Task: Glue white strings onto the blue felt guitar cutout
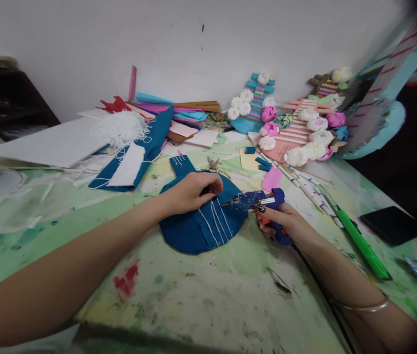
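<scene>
A flat blue guitar shape [179,231] lies on the table, with several white strings [213,223] running across its round body and short white lines on its neck [181,164]. My left hand [197,191] rests over the body, thumb and fingertips pinched together at the upper ends of the strings. What they pinch is too small to make out. My right hand [285,221] is wrapped round the blue glue gun [256,199], whose nozzle points left, close to the strings near my left fingertips. Wispy glue threads cling round its front. A gold ornament [213,163] sits just behind the guitar.
White string [122,129] lies heaped on white board [46,142] at the left. Decorated guitars [252,110] stand against the wall. A green craft knife [363,243], rolled sticks [309,191] and a black phone [387,223] lie at the right. Scissors [280,282] lie nearer the front.
</scene>
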A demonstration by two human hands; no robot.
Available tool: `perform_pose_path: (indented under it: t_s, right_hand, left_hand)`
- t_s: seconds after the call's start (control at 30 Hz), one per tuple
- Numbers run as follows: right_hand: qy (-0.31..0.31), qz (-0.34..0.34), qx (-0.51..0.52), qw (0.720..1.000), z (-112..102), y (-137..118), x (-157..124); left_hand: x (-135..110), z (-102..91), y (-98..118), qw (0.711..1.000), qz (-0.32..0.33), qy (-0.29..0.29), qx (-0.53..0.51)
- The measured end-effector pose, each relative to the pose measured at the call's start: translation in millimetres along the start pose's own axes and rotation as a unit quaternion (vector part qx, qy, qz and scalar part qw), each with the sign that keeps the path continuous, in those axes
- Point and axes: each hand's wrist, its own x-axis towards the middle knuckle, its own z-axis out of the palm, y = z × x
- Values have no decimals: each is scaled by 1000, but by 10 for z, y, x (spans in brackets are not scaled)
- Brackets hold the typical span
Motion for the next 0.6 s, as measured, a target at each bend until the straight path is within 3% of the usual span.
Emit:
perform_pose_path:
  t_s: [0.27, 0.6]
  right_hand:
    - [3, 17, -14, 1000, 26, -36, -5]
    - [2, 10, -1, 1000, 37, -18, -8]
  left_hand:
    - [13, 0, -6, 997, -24, 12, -67]
    - [9, 45, -90, 981, -101, 53, -159]
